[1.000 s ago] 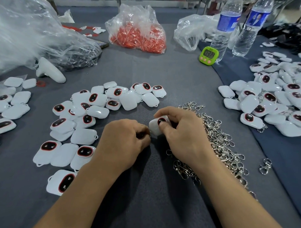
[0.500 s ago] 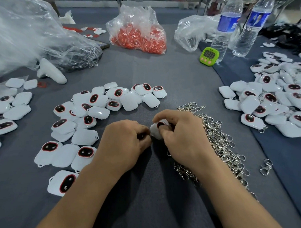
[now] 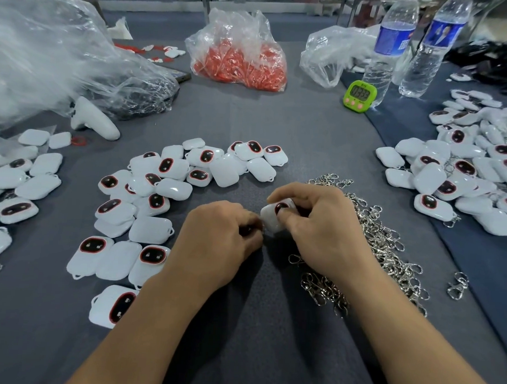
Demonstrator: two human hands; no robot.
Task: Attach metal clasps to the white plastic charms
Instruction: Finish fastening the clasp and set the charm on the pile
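Hardly anything has shifted in the last second. Both hands stay together just left of the clasp pile point(image 3: 388, 248), and the right hand point(image 3: 322, 231) has only turned its charm point(image 3: 270, 221) a touch, so the dark red-rimmed face shows a little more.

The step in hand looks like the hooking itself: getting one clasp through the small loop at the charm's corner. The right fingers point(image 3: 278, 192) are clamped on the charm, forefinger over its far edge and thumb pressed on its face. They hold it off the bench point(image 3: 277, 121) with its near-left corner offered to the left hand point(image 3: 216, 242). The left fingers point(image 3: 245, 220) are curled tight in a pinch that touches that corner. What they pinch is hidden by the knuckles. It is judged to be a clasp, but neither its gate nor the charm's loop can be seen.

So the charm lies between the two hands, gripped by the right and touched by the left, just beside the pile's left edge.

The next move probably calls for a small, steady push and twist from the left hand while the right stops the charm from rotating. The loop looks thin, so force should be light. Once hooked, the piece would likely join the clasped charms point(image 3: 462, 176) well right of the pile, and a fresh one come from the loose charms point(image 3: 166, 188) well left of it.
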